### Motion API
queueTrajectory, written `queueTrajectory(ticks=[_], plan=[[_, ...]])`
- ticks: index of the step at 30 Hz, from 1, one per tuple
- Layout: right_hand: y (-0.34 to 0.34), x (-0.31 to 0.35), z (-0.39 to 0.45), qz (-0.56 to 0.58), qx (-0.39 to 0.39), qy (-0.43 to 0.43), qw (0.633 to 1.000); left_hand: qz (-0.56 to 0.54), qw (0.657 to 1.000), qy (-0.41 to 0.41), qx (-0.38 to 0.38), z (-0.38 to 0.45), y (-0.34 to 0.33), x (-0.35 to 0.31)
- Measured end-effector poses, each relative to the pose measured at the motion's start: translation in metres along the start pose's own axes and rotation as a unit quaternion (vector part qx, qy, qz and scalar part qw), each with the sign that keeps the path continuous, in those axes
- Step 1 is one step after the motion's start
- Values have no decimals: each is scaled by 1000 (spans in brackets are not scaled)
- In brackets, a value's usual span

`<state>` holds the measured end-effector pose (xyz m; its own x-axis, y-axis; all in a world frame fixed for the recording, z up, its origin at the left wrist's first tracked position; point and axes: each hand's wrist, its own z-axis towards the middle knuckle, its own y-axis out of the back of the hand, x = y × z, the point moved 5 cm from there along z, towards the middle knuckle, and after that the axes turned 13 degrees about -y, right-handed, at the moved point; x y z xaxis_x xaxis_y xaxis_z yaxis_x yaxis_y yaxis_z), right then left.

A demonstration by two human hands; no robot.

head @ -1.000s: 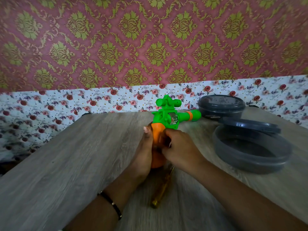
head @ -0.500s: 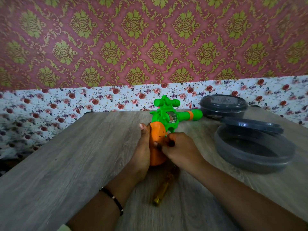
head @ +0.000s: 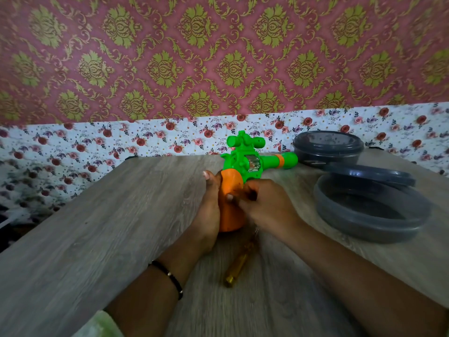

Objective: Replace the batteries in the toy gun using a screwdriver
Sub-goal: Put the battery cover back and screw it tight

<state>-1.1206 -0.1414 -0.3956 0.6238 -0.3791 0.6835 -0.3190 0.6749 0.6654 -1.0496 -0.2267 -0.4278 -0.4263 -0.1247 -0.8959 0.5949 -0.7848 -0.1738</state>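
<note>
A green toy gun (head: 245,159) with an orange grip (head: 230,186) stands on the wooden table (head: 109,227), barrel pointing right. My left hand (head: 209,210) holds the left side of the orange grip, thumb up along it. My right hand (head: 262,205) grips the grip's right side, thumb pressing on the orange face; something dark shows between its fingers, too small to name. A yellow-handled screwdriver (head: 240,261) lies on the table just below both hands, untouched.
An open grey round container (head: 369,222) sits right of the gun, its lid (head: 369,175) leaning on its far rim. A second, closed grey container (head: 328,147) stands behind it near the floral wall. The table's left edge runs diagonally.
My right thumb has slid across the orange grip's face. The gun and left hand stay nearly where they were. The screwdriver has not moved.
</note>
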Motion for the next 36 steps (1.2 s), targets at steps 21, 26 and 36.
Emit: queueTrajectory(ticks=[21, 26, 36], plan=[[-8, 38, -50, -243, 360, 178, 883, -96, 995, 23, -34, 12, 11, 10], [23, 48, -30, -79, 176, 192, 962, -116, 993, 20, 7, 10, 9, 7], [51, 53, -31, 187, -34, 212, 959, -96, 995, 5, 14, 13, 12, 11]])
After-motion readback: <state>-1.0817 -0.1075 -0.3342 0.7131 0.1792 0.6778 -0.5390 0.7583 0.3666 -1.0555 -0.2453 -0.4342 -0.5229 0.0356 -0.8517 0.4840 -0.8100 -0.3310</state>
